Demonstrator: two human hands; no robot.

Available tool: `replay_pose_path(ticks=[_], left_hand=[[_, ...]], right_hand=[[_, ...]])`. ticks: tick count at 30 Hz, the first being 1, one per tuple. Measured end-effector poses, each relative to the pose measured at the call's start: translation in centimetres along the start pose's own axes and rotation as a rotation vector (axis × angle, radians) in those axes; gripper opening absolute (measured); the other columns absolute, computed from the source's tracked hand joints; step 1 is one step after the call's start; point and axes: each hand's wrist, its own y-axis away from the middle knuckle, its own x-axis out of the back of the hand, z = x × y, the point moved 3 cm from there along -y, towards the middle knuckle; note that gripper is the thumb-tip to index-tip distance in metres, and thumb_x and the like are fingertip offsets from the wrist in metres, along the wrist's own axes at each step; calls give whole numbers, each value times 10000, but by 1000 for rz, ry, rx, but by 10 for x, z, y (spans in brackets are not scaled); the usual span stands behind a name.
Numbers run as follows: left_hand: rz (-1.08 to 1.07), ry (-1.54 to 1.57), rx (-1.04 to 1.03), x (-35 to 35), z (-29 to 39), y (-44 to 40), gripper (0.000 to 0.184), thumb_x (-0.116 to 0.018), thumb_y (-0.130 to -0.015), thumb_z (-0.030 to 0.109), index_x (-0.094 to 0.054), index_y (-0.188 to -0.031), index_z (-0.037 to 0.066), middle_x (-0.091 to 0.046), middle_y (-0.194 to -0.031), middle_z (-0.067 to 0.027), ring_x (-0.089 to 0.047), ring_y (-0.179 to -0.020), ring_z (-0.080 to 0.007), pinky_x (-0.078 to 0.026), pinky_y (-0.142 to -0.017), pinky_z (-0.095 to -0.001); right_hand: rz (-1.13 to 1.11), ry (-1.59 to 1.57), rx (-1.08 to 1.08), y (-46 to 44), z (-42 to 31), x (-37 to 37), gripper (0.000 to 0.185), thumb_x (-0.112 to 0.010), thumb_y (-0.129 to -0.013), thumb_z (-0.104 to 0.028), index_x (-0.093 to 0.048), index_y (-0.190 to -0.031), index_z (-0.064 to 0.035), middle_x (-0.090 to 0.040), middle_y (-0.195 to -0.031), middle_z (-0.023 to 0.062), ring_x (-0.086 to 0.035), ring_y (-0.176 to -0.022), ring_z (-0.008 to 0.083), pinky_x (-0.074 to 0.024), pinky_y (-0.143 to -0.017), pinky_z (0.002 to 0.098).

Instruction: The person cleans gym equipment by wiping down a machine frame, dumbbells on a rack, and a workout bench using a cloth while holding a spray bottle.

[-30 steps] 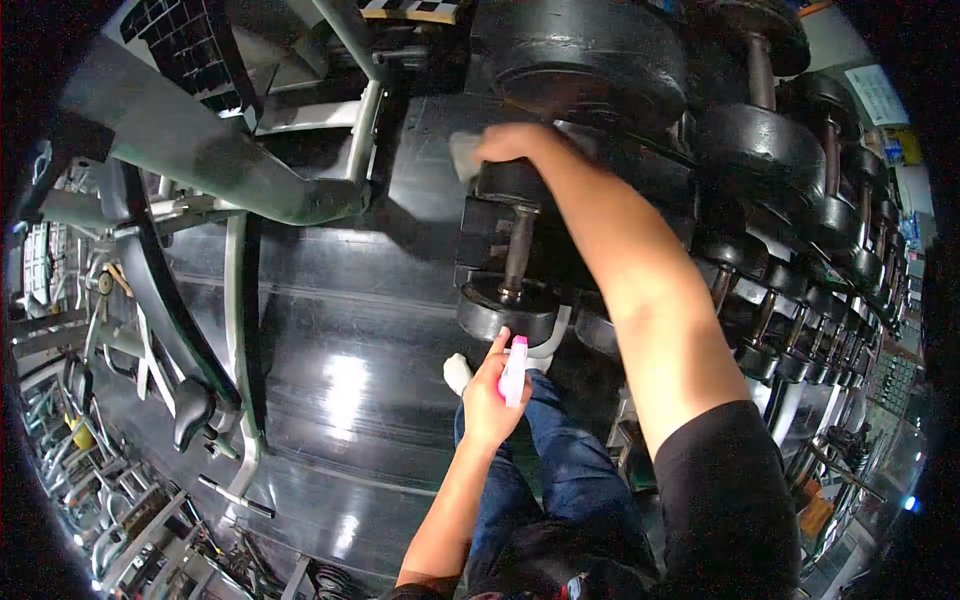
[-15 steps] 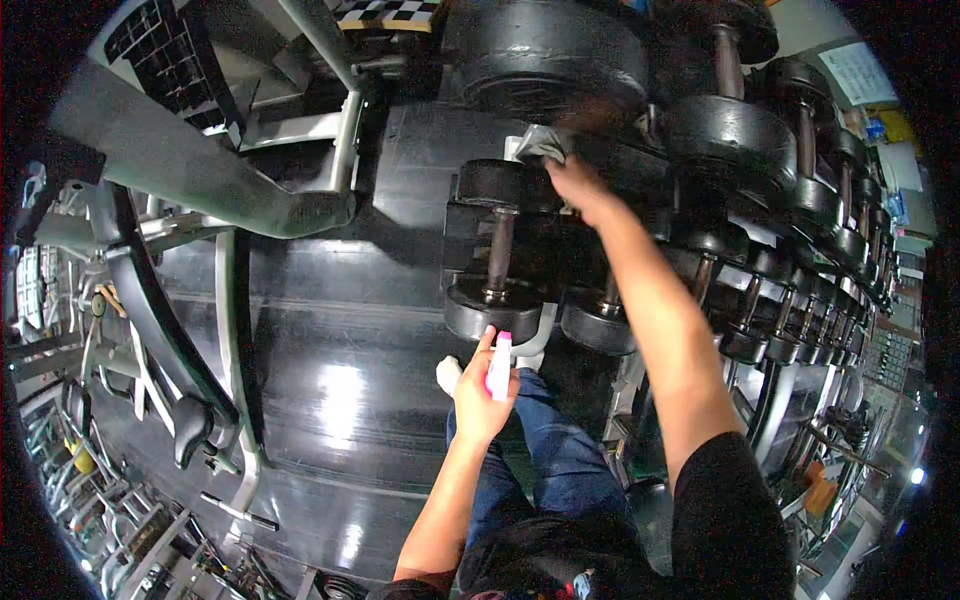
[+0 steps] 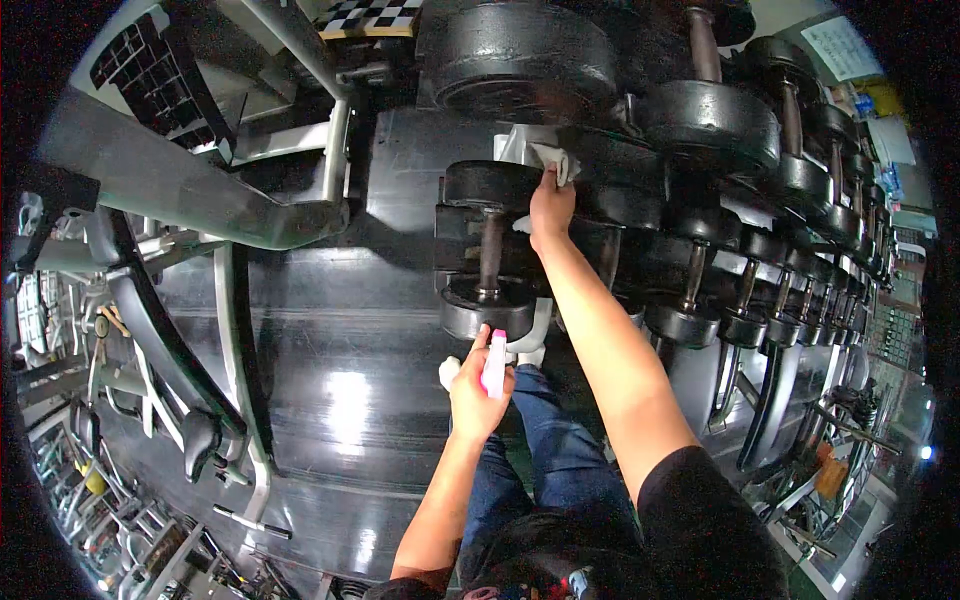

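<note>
My right hand (image 3: 551, 212) is closed on a pale grey cloth (image 3: 556, 162), reaching over the rack beside the far head of the nearest dumbbell (image 3: 490, 250). The cloth lies against the rack area below a large black dumbbell head (image 3: 525, 65); its exact contact is hard to make out. My left hand (image 3: 479, 395) is wrapped round a white and pink bottle (image 3: 494, 370), which looks like a sprayer. Its fingers are close to the near head of that same dumbbell.
Black dumbbells (image 3: 695, 275) run in two tiers along the rack to the right. A grey-framed bench machine (image 3: 165, 330) stands at the left on dark, shiny flooring (image 3: 310, 300). A checkered board (image 3: 368, 17) is at the top.
My right hand and its cloth have shifted slightly, with the forearm swung to the left. The left hand holds the bottle in nearly the same place. The view has moved a little.
</note>
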Motion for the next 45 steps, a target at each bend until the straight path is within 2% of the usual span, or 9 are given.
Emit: replay_pose_path(ticks=[3, 7, 18, 22, 25, 29, 34, 40, 45], left_hand=[[-19, 8, 39, -1, -1, 1, 246, -650, -765, 49, -614, -998, -18, -477, -1431, -191, -660, -1068, -267, -517, -845, -317], [-6, 0, 8, 0, -3, 0, 255, -650, -768, 49, -617, -1012, -18, -484, -1429, -178, -668, -1041, -261, -520, -842, -317], [-12, -46, -55, 1, -4, 0, 282, -654, -753, 38, -606, -1023, -30, -542, -1360, -203, -672, -1030, -286, -517, -859, -353], [-89, -38, 67, 4, 1, 0, 270, -642, -758, 28, -605, -1021, -24, -573, -1297, -237, -662, -1052, -308, -513, -850, -364], [-100, 67, 93, 6, 6, -1, 193, -672, -748, 21, -573, -912, 1, -531, -1317, -300, -586, -1189, -357, -504, -857, -379], [-51, -9, -23, 7, 2, -2, 250, -656, -774, 77, -615, -1008, 1, -492, -1402, -223, -661, -1060, -303, -515, -840, -347], [-91, 34, 56, 10, 1, -2, 219, -671, -770, 79, -610, -967, 5, -475, -1407, -238, -642, -1106, -308, -506, -857, -344], [-128, 108, 110, 23, -7, 8, 227, -694, -772, 92, -615, -970, 14, -654, -1166, -173, -676, -935, -229, -512, -815, -325], [-83, 72, 172, 29, -32, 39, 163, -717, -774, 115, -635, -880, 21, -660, -779, -139, -659, -696, -233, -511, -671, -341]], right_hand=[[28, -314, -305, 31, -9, 11, 476, -471, -1000, -453, -546, -1211, -33, -602, -1056, 94, -543, -867, 168, -455, -735, 343], [-3, -650, -574, 47, 37, 5, 363, -430, -1007, -435, -548, -1171, -133, -625, -1082, 51, -620, -976, 218, -497, -818, 385], [99, -774, -568, 119, -27, -1, 258, -425, -1038, -293, -498, -1137, -65, -624, -1002, 85, -643, -900, 229, -544, -783, 395], [-162, -832, -791, 141, -19, -37, 248, -441, -1031, -282, -487, -1129, -59, -620, -997, 98, -638, -884, 218, -547, -821, 365], [-318, -964, -797, 136, -7, -66, 226, -403, -1018, -208, -513, -1096, -26, -610, -1051, 153, -627, -952, 240, -537, -867, 391], [-684, -976, -623, 111, -26, -34, 329, -359, -997, -235, -559, -1061, 18, -620, -1043, 176, -612, -977, 290, -538, -815, 450], [-598, -844, -613, 112, -40, 34, 314, -422, -979, -245, -588, -1142, -34, -636, -1105, 140, -625, -1018, 283, -529, -871, 419], [-198, -419, -230, 123, -37, 127, 397, -565, -930, -276, -522, -1246, -39, -623, -1135, 80, -610, -1043, 225, -469, -940, 353], [-191, -224, -315, 151, 15, 192, 477, -591, -914, -286, -512, -1289, -3, -582, -1237, 89, -560, -1128, 207, -415, -996, 348]])
